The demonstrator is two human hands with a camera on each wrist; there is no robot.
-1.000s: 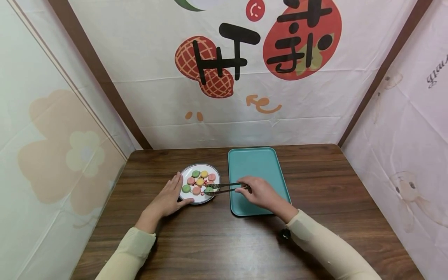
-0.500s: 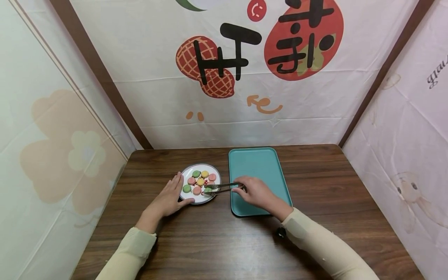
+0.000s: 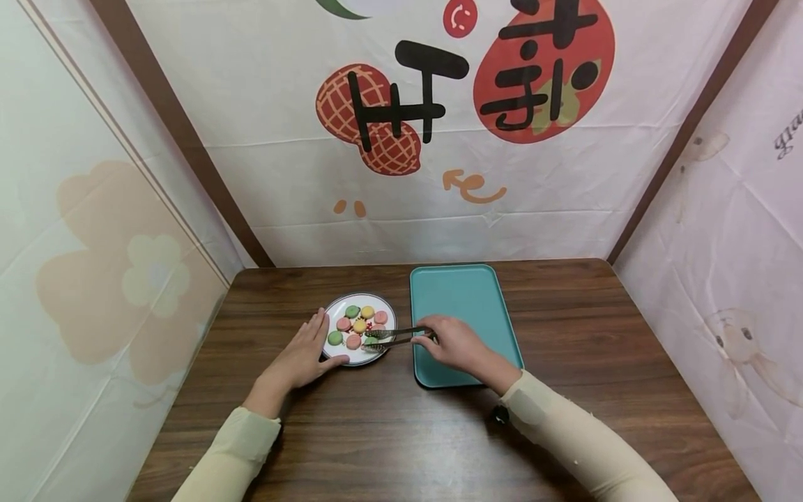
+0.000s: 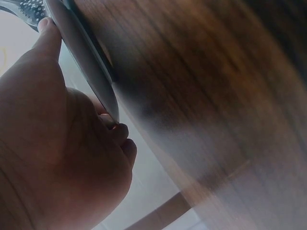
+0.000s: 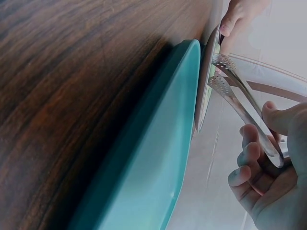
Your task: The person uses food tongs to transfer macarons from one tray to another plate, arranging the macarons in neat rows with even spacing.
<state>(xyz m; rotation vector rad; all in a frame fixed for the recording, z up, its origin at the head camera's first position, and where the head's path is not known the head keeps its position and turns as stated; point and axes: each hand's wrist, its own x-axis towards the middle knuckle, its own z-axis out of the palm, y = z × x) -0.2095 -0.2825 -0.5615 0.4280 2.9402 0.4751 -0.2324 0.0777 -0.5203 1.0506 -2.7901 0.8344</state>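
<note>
In the head view, my left hand (image 3: 301,355) lies along the left side of a white, dark-rimmed plate (image 3: 360,360), fingers extended and thumb near its front edge. The left wrist view shows the thumb (image 4: 49,40) right at the rim. Pink, green and yellow macarons (image 3: 360,325) are spread over the plate. My right hand (image 3: 458,343) holds metal tongs (image 3: 404,331) between thumb and fingers, above the tray. Their perforated tips reach over the plate's right side, around a partly hidden green macaron (image 3: 372,341). Seen from the right wrist, the tongs' arms (image 5: 242,112) stand apart.
A turquoise rectangular tray (image 3: 458,289) lies just right of the plate, with my right hand over it. Both rest on a brown wood-grain table (image 3: 389,432). Printed white cloth walls (image 3: 282,181) close in the back and sides.
My right hand and forearm have shifted slightly left, while the tongs' tips stay at the green macaron. The left hand and plate hold their place.
</note>
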